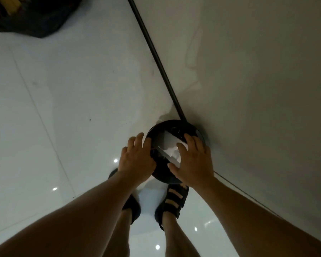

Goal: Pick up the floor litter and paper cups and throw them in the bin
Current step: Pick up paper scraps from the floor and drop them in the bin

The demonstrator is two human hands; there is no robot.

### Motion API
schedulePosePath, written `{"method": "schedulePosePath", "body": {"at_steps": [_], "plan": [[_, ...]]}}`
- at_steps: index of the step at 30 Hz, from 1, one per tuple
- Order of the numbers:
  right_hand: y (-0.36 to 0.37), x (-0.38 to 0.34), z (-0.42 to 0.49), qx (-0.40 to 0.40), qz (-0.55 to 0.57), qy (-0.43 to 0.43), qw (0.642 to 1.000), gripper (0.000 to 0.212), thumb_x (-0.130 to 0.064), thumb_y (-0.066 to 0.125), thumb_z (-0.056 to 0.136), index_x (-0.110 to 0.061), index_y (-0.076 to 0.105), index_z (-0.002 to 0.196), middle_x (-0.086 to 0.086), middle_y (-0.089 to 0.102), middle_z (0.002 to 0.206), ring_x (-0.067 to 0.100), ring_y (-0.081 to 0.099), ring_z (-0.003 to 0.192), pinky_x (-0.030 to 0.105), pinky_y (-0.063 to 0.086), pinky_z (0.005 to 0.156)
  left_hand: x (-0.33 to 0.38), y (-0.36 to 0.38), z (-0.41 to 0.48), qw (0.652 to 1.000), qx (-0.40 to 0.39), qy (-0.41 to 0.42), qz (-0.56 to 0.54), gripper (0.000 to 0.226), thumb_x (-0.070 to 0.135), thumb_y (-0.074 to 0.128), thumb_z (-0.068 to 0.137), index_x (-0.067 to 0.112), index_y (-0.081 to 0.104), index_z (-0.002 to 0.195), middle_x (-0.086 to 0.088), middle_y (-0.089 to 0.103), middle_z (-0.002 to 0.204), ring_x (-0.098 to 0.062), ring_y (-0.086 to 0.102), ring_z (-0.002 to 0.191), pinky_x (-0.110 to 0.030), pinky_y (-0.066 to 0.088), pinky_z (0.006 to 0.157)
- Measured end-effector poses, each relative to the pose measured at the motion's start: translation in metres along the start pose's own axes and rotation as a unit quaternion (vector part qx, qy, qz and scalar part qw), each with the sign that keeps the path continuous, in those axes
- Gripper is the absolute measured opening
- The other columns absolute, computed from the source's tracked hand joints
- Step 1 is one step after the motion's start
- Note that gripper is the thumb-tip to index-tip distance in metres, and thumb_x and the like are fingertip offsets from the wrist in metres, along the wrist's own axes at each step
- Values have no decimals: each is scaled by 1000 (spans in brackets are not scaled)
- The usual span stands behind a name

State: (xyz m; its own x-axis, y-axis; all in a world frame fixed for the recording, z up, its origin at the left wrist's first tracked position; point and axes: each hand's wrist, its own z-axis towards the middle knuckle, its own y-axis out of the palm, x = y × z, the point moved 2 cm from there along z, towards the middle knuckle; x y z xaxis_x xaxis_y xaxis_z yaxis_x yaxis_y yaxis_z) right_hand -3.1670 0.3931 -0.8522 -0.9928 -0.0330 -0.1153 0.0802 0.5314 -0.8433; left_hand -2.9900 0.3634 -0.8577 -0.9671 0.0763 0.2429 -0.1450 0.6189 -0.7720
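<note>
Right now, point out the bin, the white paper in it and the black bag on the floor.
bin (pixel 162 172): head view, dark near wall.
white paper (pixel 170 143): head view, bright middle, inside the bin.
black bag (pixel 32 19): head view, its crumpled middle.

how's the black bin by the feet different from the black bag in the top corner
The bin is round and rigid, its open top showing white paper; the bag is crumpled and shapeless, with something yellow showing. The bin stands against the wall; the bag lies apart on the floor, cut by the frame edge. Both are black.
</note>
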Motion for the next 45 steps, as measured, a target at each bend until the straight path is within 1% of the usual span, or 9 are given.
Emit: {"method": "schedulePosePath", "body": {"at_steps": [4, 7, 12, 16, 24, 30, 36, 40, 45], "plan": [[-24, -1, -46, -33, 9, 34, 999, 63, -62, 45, 88, -26, 42, 139, 6, 22, 159, 29, 18, 146, 49, 24, 112, 1, -38, -36, 999, -11, -24, -29, 67, 40, 51, 88, 22, 23, 146, -5, 16, 156, -27, 18, 141, -42, 30, 109], [-48, -3, -77, -40, 28, 72, 996, 60, -59, 43, 90, -26, 39, 139, 4, 22, 158, 27, 17, 145, 45, 27, 112, 5, -70, -62, 998, -21, -26, -45, 63, 43, 48, 90, 22, 25, 145, -4, 19, 155, -25, 22, 140, -40, 32, 108], [-107, -14, -127, -23, 78, 114, 990, 63, -59, 47, 89, -27, 34, 142, 1, 29, 153, 24, 23, 143, 41, 32, 111, 22, -129, -104, 998, -33, 19, -41, 62, 44, 48, 91, 20, 28, 145, -3, 24, 152, -22, 24, 138, -37, 33, 107], [-160, -31, -174, -16, 121, 167, 979, 70, -62, 51, 86, -31, 29, 146, 1, 24, 156, 25, 18, 144, 44, 28, 112, 42, -185, -143, 995, -50, 73, -43, 60, 41, 49, 92, 18, 29, 145, -5, 24, 154, -24, 20, 142, -40, 30, 110], [-215, -73, -309, 12, 199, 280, 939, 76, -64, 48, 86, -31, 23, 150, 0, 18, 158, 25, 14, 145, 44, 27, 112, 76, -276, -229, 981, -85, 169, 40, 69, 44, 53, 90, 16, 26, 147, -6, 24, 154, -25, 19, 142, -40, 28, 111], [-230, -75, -414, 74, 234, 352, 903, 76, -63, 47, 88, -31, 21, 152, 0, 14, 160, 25, 11, 147, 46, 26, 113, 143, -290, -289, 948, -76, 266, 156, 66, 47, 51, 89, 20, 29, 145, -4, 25, 152, -26, 21, 140, -42, 31, 109], [-191, -76, -555, 141, 295, 475, 817, 75, -62, 48, 89, -31, 21, 151, 1, 15, 160, 25, 11, 147, 46, 25, 114, 234, -241, -382, 876, -105, 389, 263, 67, 50, 48, 90, 17, 29, 145, -7, 25, 153, -28, 22, 139, -42, 29, 112], [-132, -100, -675, 169, 357, 572, 718, 76, -62, 50, 88, -30, 23, 151, 1, 17, 159, 24, 13, 146, 43, 27, 114, 284, -171, -475, 809, -133, 469, 328, 74, 52, 45, 92, 18, 17, 151, -5, 11, 159, -25, 9, 145, -41, 20, 117], [-58, -151, -829, 185, 388, 675, 599, 78, -63, 49, 88, -30, 20, 152, 1, 16, 160, 23, 11, 146, 43, 26, 114, 322, -71, -618, 725, -176, 559, 360, 74, 53, 47, 91, 20, 19, 151, -2, 10, 159, -23, 9, 145, -39, 18, 117]]}}
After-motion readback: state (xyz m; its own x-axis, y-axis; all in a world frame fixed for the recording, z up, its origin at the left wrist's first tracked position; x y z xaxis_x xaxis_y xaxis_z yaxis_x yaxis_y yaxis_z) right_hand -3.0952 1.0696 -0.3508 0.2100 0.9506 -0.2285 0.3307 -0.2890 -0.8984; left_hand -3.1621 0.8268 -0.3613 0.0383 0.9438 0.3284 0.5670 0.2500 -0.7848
